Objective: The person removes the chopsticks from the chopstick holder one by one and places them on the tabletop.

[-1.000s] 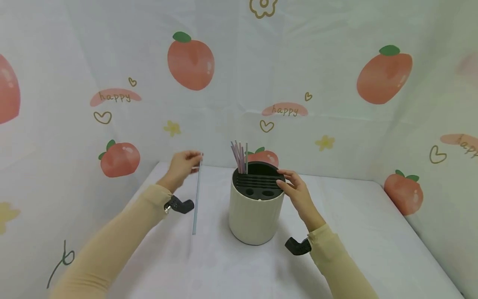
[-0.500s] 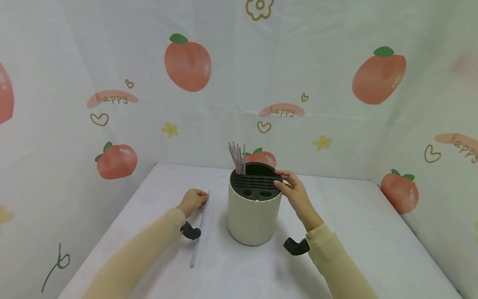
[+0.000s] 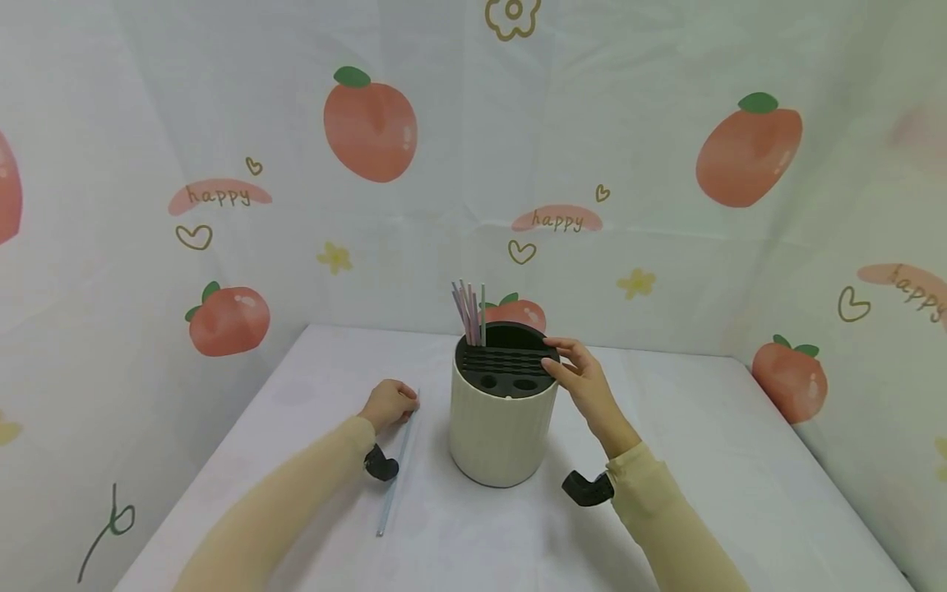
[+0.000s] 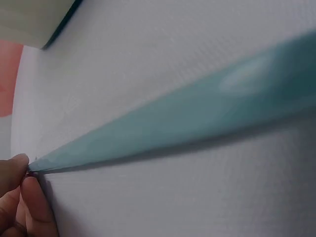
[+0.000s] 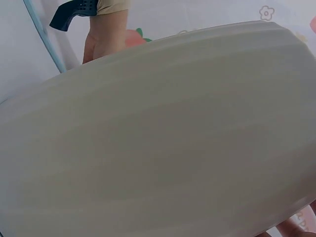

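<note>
Ok, L hand [image 3: 387, 403] pinches 1 blue stick [image 4: 173, 121], R hand [image 3: 589, 388] touches holder [image 3: 499, 440]

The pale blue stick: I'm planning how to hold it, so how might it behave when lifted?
The pale blue stick is probably fairly stiff, as it runs straight in the head view. It looks light, being so slim for its length. Its glossy highlight suggests a smooth surface that might slip.
</note>
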The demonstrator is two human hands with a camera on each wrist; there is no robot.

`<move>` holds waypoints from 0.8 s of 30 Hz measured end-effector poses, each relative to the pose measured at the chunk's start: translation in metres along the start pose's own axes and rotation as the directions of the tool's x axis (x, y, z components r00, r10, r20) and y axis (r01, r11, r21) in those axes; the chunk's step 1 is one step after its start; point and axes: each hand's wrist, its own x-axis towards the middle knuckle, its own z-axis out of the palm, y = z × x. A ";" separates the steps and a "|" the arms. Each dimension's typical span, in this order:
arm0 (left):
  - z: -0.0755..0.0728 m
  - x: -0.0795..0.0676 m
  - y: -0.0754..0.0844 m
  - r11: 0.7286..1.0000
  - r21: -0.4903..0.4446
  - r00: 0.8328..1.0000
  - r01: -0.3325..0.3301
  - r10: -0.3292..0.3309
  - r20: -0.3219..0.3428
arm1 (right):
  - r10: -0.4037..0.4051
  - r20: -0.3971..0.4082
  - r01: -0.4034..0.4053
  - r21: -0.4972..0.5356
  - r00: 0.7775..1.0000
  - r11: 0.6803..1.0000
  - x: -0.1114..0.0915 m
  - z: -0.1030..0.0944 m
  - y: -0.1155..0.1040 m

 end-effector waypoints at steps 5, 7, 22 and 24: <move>0.001 -0.002 0.001 1.000 0.002 1.000 0.004 -0.004 -0.004 | -0.004 0.003 0.004 -0.001 1.000 1.000 0.000 0.000 -0.002; 0.001 -0.003 0.001 1.000 0.003 1.000 0.001 -0.001 -0.004 | -0.004 0.004 0.004 0.000 1.000 1.000 0.000 0.001 -0.002; -0.030 -0.013 0.044 0.960 -0.225 0.986 -0.166 0.165 -0.024 | -0.001 0.009 0.001 -0.007 1.000 1.000 0.000 0.000 0.000; -0.039 -0.021 0.065 0.938 -0.247 0.970 -0.243 0.240 -0.045 | -0.004 0.013 0.004 -0.006 1.000 1.000 0.000 0.000 0.000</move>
